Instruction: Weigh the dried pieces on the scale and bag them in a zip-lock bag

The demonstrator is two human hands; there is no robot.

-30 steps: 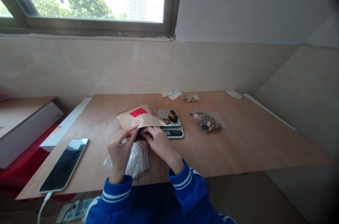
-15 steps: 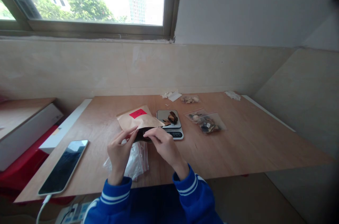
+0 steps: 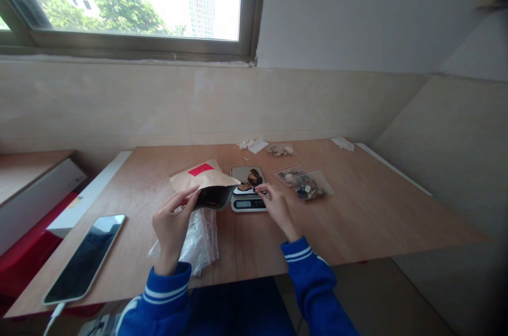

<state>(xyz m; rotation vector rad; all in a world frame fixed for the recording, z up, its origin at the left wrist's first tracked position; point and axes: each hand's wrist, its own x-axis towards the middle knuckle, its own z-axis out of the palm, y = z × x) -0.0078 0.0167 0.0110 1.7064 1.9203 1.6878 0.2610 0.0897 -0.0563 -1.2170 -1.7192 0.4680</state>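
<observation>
The person's left hand (image 3: 173, 226) grips a kraft paper envelope (image 3: 200, 180) by its lower edge, fingers and thumb clamped together on the paper, and the envelope's dark mouth faces the right. A red label (image 3: 200, 169) sits on its flap side. The right hand (image 3: 279, 210) is apart from the envelope, holding nothing that shows, its fingertips reaching over the edge of a digital kitchen scale (image 3: 249, 203) with dark dried pieces (image 3: 250, 180) on its platform. A clear bag of dried pieces (image 3: 304, 185) lies just beside the scale, and a crumpled plastic bag (image 3: 198, 243) sits below the left hand – all on a wooden table (image 3: 377, 214), with a smartphone (image 3: 84, 259) lying to the left.
</observation>
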